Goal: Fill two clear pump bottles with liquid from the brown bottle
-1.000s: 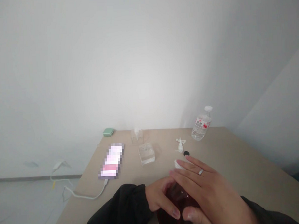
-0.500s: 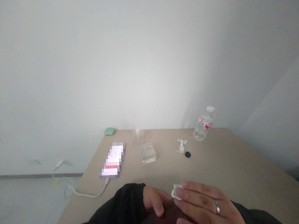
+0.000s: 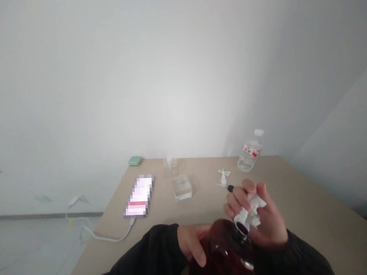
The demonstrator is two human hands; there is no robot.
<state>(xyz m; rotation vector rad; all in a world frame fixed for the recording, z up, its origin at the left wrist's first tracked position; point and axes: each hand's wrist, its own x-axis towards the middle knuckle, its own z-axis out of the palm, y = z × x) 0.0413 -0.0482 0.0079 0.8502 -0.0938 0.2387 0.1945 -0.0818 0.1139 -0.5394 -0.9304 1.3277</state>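
My left hand (image 3: 194,242) is wrapped round the side of a dark reddish-brown bottle (image 3: 226,253), which tilts with its uncapped mouth toward the right. A crumpled white tissue (image 3: 252,211) is held in the curled fingers of my right hand (image 3: 266,217), close by the bottle's neck. Whether the tissue touches the rim I cannot tell. Beyond the right hand lie a small black disc (image 3: 230,188), perhaps a cap, and a white pump head (image 3: 223,179) with a scrap of white paper behind it. The bottle's lower part runs out of the frame.
A clear bottle with a white cap (image 3: 250,150) stands at the back right. Two clear boxes (image 3: 182,188) sit mid-table. A phone (image 3: 139,196) with a white cable (image 3: 110,239) lies left; a green case (image 3: 135,160) is at the far left corner.
My right hand has turned palm-up and moved right, with the tissue now in its curled fingers. The brown bottle has come up into view, its open mouth showing.
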